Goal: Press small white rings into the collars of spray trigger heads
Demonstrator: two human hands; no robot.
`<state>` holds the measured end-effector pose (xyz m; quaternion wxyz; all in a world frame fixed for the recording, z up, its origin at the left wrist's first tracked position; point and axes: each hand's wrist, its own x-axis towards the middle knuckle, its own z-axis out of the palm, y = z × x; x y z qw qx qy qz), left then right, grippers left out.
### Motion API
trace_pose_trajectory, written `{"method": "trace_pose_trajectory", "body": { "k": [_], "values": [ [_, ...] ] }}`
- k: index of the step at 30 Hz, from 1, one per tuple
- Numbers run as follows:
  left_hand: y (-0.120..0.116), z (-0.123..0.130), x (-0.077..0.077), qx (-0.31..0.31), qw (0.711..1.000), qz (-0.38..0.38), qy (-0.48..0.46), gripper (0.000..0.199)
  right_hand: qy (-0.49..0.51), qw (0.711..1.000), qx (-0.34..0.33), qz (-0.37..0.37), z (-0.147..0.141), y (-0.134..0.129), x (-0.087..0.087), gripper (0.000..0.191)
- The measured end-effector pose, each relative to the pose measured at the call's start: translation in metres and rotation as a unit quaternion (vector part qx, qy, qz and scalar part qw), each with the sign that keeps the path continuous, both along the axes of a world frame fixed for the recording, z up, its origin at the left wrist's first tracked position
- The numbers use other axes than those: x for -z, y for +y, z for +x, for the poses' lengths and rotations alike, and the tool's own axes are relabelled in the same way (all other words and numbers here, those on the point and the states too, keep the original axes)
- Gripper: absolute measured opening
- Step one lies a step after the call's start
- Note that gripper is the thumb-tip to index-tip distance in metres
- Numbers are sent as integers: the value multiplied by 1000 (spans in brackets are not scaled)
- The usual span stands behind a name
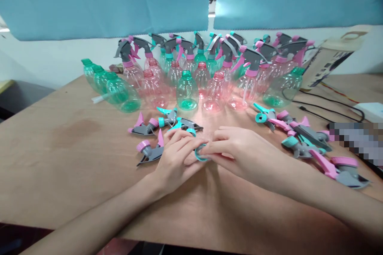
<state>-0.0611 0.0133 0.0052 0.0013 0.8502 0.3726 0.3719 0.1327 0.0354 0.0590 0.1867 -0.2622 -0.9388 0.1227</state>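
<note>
My left hand (178, 157) is curled around a trigger spray head, of which only the turquoise collar ring (201, 153) shows; its body is hidden in the fingers. My right hand (239, 147) reaches in from the right, fingertips pinched together at the collar's opening. Whatever lies between those fingertips is hidden. Just beyond my left hand lie several loose spray heads, among them a pink and grey one (146, 151) and a turquoise and grey one (169, 117). More loose spray heads (308, 131) lie right of my right hand.
Behind the hands stand open bottles, such as a green one (187, 91) and a pink one (214, 95). Farther back are rows of bottles with spray heads fitted (251, 63). Thin clear tubes (103, 97) lie at left. A large container (332, 59), cables and a pixelated object edge the right.
</note>
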Motion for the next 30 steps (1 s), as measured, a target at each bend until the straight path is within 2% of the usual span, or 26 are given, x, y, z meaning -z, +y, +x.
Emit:
{"method": "trace_pose_trajectory", "body": {
  "k": [4,9,12,16,19,25,30],
  "values": [
    [1,-1,-2,-10,1000,6,-3,34,-19,998,13,60,-2,-7,-5,14],
    [0,-2,-9,-38,998,46,-14,38,17,994,26,109,-1,-10,-5,16],
    [0,-3,-10,-43,997,56,-17,39,49,994,43,85,-2,-11,-3,17],
    [-1,-3,-8,-41,998,47,-8,42,66,995,77,-13,-3,-11,-5,20],
    [-1,-4,-8,-37,999,16,-1,45,65,995,51,-62,-3,-7,-5,26],
    [0,-5,-7,-6,999,-48,7,48,69,996,-16,-46,4,7,-1,25],
    [0,-3,-8,9,999,-40,33,48,56,996,-49,-47,8,11,-6,24]
  ]
}}
